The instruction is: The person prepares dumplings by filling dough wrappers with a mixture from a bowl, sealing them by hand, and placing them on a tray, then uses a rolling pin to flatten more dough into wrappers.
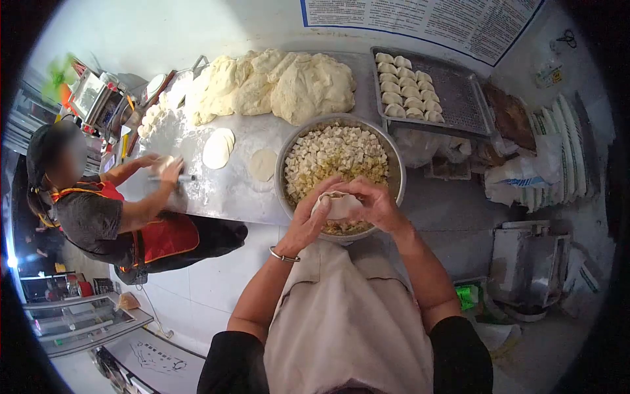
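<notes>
Between my two hands is a folded dough wrapper [341, 206], a bun or dumpling with filling showing at its upper edge. My left hand [311, 217] cups it from the left, thumb on its front. From the right, my right hand [377, 203] closes its fingers on the wrapper's edge. Both hands are over the near side of a large metal bowl [281, 172] heaped with diced white and yellowish filling [338, 154]. Left of the bowl, a flat round wrapper [264, 165] lies on the floured table, with a small stack of wrappers [218, 150] farther left.
A big mound of dough [275, 85] sits at the back of the metal table [243, 197]. At the right, a perforated tray [459, 92] holds rows of shaped dumplings [408, 92]. A co-worker [98, 203] in a red apron rolls dough at the left. Stacked sacks [558, 151] stand far right.
</notes>
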`<state>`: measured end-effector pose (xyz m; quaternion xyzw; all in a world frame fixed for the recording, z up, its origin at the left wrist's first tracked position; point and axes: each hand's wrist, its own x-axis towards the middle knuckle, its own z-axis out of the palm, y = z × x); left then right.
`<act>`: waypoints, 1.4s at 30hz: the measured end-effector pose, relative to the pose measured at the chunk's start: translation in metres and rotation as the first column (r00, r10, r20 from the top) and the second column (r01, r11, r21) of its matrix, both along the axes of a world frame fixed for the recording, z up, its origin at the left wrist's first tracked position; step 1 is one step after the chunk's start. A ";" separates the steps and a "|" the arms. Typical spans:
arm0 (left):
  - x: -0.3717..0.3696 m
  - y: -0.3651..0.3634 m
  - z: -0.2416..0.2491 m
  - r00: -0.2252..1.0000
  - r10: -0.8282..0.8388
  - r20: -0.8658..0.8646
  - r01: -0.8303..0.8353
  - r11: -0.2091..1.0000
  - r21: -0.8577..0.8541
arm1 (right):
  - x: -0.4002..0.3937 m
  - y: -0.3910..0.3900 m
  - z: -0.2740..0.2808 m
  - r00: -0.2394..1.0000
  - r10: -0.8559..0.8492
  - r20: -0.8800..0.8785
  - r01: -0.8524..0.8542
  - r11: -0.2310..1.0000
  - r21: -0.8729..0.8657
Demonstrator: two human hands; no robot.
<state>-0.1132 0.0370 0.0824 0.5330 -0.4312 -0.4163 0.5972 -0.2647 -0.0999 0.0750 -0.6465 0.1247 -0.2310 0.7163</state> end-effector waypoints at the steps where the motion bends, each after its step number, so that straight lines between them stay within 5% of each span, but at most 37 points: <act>1: 0.000 -0.001 0.000 1.000 -0.004 0.012 0.004 1.000 -0.017 | 0.000 0.000 -0.001 0.999 -0.042 -0.025 0.041 0.998 -0.041; 6: -0.007 -0.002 0.004 0.973 0.102 0.205 -0.069 0.985 -0.160 | 0.003 0.005 0.004 0.980 -0.191 -0.052 0.177 0.964 -0.201; 12: -0.003 -0.001 0.001 0.949 0.091 0.302 -0.079 0.995 -0.053 | 0.005 0.018 0.007 0.955 -0.292 -0.056 0.262 0.916 -0.305; 14: -0.002 0.003 -0.003 0.998 0.056 -0.020 -0.055 0.998 0.017 | 0.005 0.015 0.021 0.970 -0.242 -0.033 0.199 0.862 -0.465; 18: 0.003 -0.003 -0.015 0.855 -0.033 -0.517 0.005 0.998 -0.056 | 0.009 0.024 0.028 0.947 -0.320 0.006 0.269 0.787 -0.556; 21: -0.002 -0.012 -0.006 0.808 0.003 -0.589 -0.047 0.997 -0.058 | 0.008 0.031 0.026 0.986 -0.166 -0.004 0.149 0.899 -0.411; 24: -0.003 -0.016 -0.011 0.862 -0.017 -0.507 -0.024 0.997 -0.075 | -0.001 0.033 0.037 0.954 -0.144 -0.262 0.078 0.966 -0.247; 27: -0.006 -0.020 -0.012 0.918 -0.062 -0.391 0.046 0.998 -0.049 | -0.007 0.024 0.044 0.950 -0.178 -0.257 0.084 0.937 -0.340; 30: -0.018 -0.034 -0.006 0.998 0.066 -0.002 -0.066 0.995 -0.079 | -0.007 0.017 0.037 0.928 -0.312 -0.204 0.179 0.853 -0.490; 33: -0.036 -0.047 0.010 0.925 0.217 0.313 -0.240 0.970 0.036 | -0.004 0.005 0.024 0.902 -0.412 -0.131 0.253 0.749 -0.612; 36: -0.049 -0.077 -0.013 0.889 0.313 0.335 -0.324 0.946 -0.024 | -0.005 -0.020 0.005 0.888 -0.457 -0.041 0.286 0.621 -0.729; 42: -0.062 -0.148 -0.030 0.847 0.327 0.420 -0.346 0.938 -0.032 | -0.017 -0.094 -0.013 0.902 -0.427 -0.062 0.239 0.613 -0.753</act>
